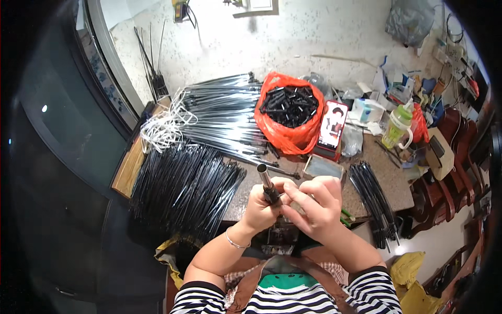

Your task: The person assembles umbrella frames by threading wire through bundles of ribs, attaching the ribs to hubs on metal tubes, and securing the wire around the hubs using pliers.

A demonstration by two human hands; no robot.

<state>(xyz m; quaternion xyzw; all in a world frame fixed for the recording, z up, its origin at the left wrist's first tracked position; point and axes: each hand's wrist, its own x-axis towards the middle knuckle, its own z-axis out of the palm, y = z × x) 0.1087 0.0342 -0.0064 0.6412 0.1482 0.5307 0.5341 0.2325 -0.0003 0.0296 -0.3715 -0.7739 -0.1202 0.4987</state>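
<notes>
My left hand grips a thin metal tube that points up and away from me, with a black sleeve around it where my fingers close. My right hand meets it from the right, fingertips pinched on the black sleeve and a thin rod at the tube's lower end. Both hands hover over the near edge of the brown table. A silver bracelet sits on my left wrist.
A big pile of black rods lies left of my hands, longer ones behind. An orange bag of small black sleeves stands ahead. A phone, a small tray, a green bottle and another rod bundle sit to the right.
</notes>
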